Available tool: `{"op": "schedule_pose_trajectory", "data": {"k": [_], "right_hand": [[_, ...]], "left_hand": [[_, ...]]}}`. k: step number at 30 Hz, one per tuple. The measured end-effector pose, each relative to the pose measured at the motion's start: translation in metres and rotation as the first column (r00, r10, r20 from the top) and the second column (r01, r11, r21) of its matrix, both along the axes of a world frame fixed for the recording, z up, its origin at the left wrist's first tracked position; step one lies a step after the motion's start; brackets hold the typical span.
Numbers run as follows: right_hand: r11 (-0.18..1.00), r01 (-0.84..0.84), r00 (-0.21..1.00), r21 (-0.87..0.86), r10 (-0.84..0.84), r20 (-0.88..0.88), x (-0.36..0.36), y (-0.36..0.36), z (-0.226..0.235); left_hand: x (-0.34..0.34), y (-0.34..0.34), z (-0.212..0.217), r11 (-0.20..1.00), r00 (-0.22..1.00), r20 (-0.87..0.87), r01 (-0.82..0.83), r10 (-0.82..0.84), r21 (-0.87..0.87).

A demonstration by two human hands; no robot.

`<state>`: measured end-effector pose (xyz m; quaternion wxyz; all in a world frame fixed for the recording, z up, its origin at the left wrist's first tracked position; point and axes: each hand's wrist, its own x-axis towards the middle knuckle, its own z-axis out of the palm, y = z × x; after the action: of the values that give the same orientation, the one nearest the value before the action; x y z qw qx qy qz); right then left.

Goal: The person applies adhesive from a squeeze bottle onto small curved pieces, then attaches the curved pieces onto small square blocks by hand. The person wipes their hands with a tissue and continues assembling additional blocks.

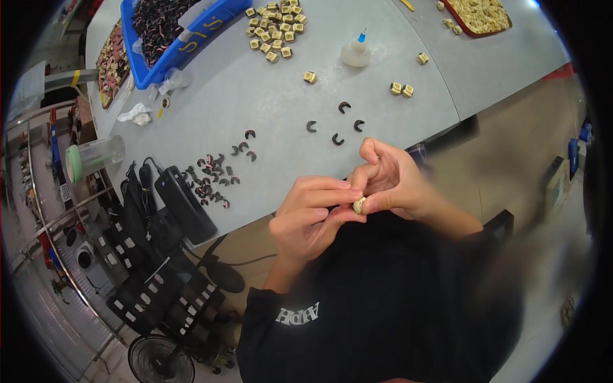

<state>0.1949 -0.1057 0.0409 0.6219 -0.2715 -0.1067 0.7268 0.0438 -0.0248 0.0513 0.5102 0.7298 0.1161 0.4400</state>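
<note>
Close to my body, just off the table's near edge, both hands meet around one small cream-coloured piece point(359, 205). My left hand point(313, 214) pinches it from the left between thumb and fingertips. From the other side my right hand point(396, 185) grips the same piece with its thumb and curled fingers. The fingers cover much of it, so its full shape is hidden. On the table beyond my hands lie several dark C-shaped pieces point(338, 139), set apart from each other. Finished-looking cream and dark blocks point(310, 77) sit farther away.
A pile of cream and dark blocks point(274, 29) lies at the far side beside a blue bin point(191, 45) of dark pieces. Nearby stands a squeeze bottle point(355, 52) with a blue tip. Loose dark pieces point(207, 179), a black device point(185, 203) and a clear jar point(96, 156) are left.
</note>
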Motion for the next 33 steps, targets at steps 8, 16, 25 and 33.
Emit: {"op": "schedule_pose_trajectory", "data": {"k": [8, 16, 25, 33], "right_hand": [[0.997, -0.069, 0.943, -0.032, 0.055, -0.329, -0.002, 0.001, 0.001], [0.985, -0.086, 0.934, -0.151, 0.027, -0.356, -0.009, 0.002, 0.011], [0.992, -0.046, 0.947, -0.117, 0.006, -0.322, -0.012, 0.001, 0.005], [0.990, -0.073, 0.941, -0.119, 0.029, -0.338, -0.013, -0.002, 0.003]], "left_hand": [[0.008, -0.003, 0.001, 0.989, 0.999, 0.011, -0.028, 0.030, -0.145], [0.009, -0.003, -0.005, 0.968, 1.000, 0.022, 0.022, -0.017, -0.249], [0.009, -0.005, -0.011, 0.971, 1.000, -0.016, -0.021, 0.018, -0.238], [0.009, -0.006, -0.013, 0.972, 0.999, 0.015, -0.033, 0.038, -0.233]]}}
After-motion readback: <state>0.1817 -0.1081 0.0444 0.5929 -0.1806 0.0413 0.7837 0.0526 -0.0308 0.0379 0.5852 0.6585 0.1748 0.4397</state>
